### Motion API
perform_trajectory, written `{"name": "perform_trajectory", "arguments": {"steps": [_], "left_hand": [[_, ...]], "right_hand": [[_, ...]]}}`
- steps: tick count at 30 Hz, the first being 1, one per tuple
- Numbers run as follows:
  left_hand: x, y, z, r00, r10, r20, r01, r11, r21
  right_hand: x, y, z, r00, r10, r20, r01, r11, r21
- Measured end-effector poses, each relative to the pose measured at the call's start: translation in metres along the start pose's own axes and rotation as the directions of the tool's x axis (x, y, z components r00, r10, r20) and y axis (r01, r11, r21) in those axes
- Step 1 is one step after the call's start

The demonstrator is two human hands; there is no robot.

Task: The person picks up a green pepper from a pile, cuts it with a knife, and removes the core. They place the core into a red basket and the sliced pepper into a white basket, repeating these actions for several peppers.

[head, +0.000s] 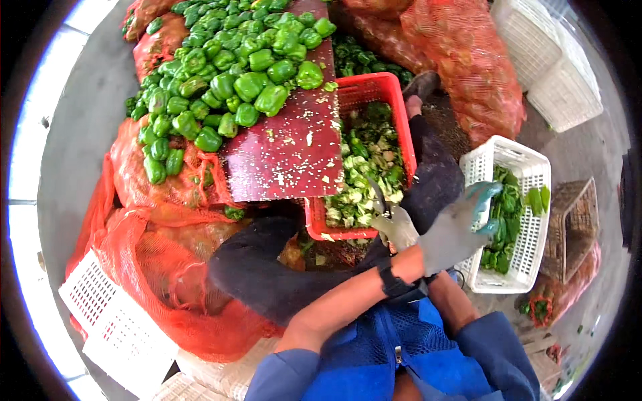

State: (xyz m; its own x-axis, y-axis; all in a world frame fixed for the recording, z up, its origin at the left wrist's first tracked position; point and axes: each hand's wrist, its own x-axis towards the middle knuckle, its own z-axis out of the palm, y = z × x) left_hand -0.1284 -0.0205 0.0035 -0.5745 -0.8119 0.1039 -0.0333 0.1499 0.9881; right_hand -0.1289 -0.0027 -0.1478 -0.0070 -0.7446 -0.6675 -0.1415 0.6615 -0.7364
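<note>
My left hand (459, 225), in a grey glove with teal fingertips, reaches across my right arm to the near side of a white plastic crate (539, 240). Its fingers are apart, with nothing seen between them. Cut green pepper pieces (507, 205) lie in the crate; two lighter pieces (536, 200) show against its far wall, perhaps in the air. My right hand (398, 228), also gloved, grips a narrow dark-bladed tool, likely a small knife (377, 191). It is above a red plastic crate (409, 135) holding pale pepper cores and scraps (358, 173). My left forearm partly hides my right wrist.
Whole green bell peppers (241, 85) are heaped on a dark red board (286, 160) strewn with seeds. Red mesh sacks (461, 65) stand beyond and a loose red net (185, 280) lies at left. A brown crate (569, 225) and stacked white crates (564, 90) stand right.
</note>
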Motion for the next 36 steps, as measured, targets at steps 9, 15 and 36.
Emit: {"name": "perform_trajectory", "arguments": {"steps": [9,15,36], "left_hand": [[-0.050,-0.097,-0.247,0.736,-0.012,-0.677,0.339,0.872,0.352],[0.023,-0.083,-0.339,0.805,0.186,-0.563,0.413,0.506,0.757],[0.037,-0.134,-0.326,0.728,-0.093,-0.680,0.516,0.726,0.454]], "right_hand": [[-0.002,-0.020,-0.019,0.969,-0.085,0.231,-0.015,0.916,0.401],[0.003,-0.017,-0.021,0.977,-0.129,0.167,0.040,0.889,0.456],[0.016,-0.030,-0.018,0.959,-0.022,0.281,-0.069,0.948,0.310]]}}
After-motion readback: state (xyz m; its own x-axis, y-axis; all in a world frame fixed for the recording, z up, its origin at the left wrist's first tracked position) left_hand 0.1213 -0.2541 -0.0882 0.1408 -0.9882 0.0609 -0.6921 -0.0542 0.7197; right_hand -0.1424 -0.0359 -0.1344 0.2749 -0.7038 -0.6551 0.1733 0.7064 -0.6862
